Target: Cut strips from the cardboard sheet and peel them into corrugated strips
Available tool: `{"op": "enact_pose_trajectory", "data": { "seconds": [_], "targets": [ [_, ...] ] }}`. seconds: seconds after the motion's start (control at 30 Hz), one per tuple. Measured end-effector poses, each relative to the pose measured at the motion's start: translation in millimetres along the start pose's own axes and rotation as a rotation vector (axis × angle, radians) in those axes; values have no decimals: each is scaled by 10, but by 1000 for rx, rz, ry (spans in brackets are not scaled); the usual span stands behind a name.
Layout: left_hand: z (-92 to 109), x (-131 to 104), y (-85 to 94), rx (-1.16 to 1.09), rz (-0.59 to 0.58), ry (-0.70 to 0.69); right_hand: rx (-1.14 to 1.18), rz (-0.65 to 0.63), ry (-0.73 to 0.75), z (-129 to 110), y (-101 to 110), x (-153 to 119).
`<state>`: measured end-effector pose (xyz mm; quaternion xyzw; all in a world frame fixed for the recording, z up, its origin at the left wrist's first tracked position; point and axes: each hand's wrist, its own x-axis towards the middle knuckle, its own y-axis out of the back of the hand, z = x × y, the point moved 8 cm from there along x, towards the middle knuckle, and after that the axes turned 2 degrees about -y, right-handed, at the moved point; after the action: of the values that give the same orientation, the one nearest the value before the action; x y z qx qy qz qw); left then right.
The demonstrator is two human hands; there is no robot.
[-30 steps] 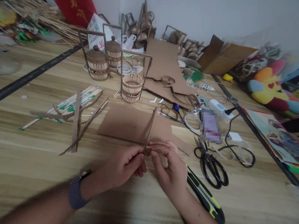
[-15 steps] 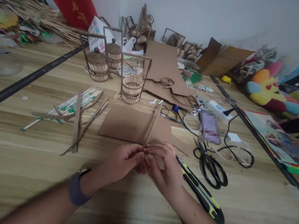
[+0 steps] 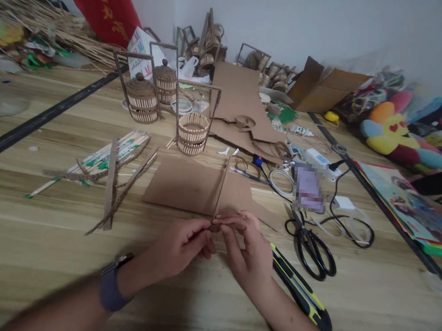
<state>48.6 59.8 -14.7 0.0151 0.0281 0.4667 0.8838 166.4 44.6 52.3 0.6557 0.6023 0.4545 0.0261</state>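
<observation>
Cardboard strip: my thin brown strip (image 3: 222,186) swings its far end back to the left, after leaning further right half a second ago; its near end is between my fingertips, and the rest runs free, away from me, across the view of the flat cardboard sheet (image 3: 179,182).
Small brown bit: at the strip's near end, a dark lump (image 3: 214,228) shows more plainly than it did half a second ago (I can't tell whether it is a tight roll or a fold).
What it means: I judge that I am working this end between my fingers, with most of the length yet to be worked.
Left hand: my left hand (image 3: 184,244) pinches the near end, thumb against fingers, the other fingers curled under.
Right hand: my right hand (image 3: 251,252) has shifted slightly rightward, covering more of the utility knife's (image 3: 299,289) tip from view; its fingers arch over, tips and thumb closed on the strip.
Arms: both forearms slant inward from the near edge, the wrist with the watch strap (image 3: 111,289) on my left.
</observation>
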Motion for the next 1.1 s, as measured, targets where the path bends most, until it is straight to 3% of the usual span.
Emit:
{"op": "enact_pose_trajectory", "data": {
  "seconds": [0.13,0.43,0.9,1.1],
  "targets": [
    [38,10,20,91,-6,-21,115,29,-159,130,8,-7],
    [-8,68,-12,-166,-9,29,-11,-12,166,-143,-52,-17],
    [41,33,13,-158,50,56,-141,-15,293,-231,-60,-47],
    [17,8,-4,-98,24,61,-102,-8,180,-166,-30,-8]
  ]
}}
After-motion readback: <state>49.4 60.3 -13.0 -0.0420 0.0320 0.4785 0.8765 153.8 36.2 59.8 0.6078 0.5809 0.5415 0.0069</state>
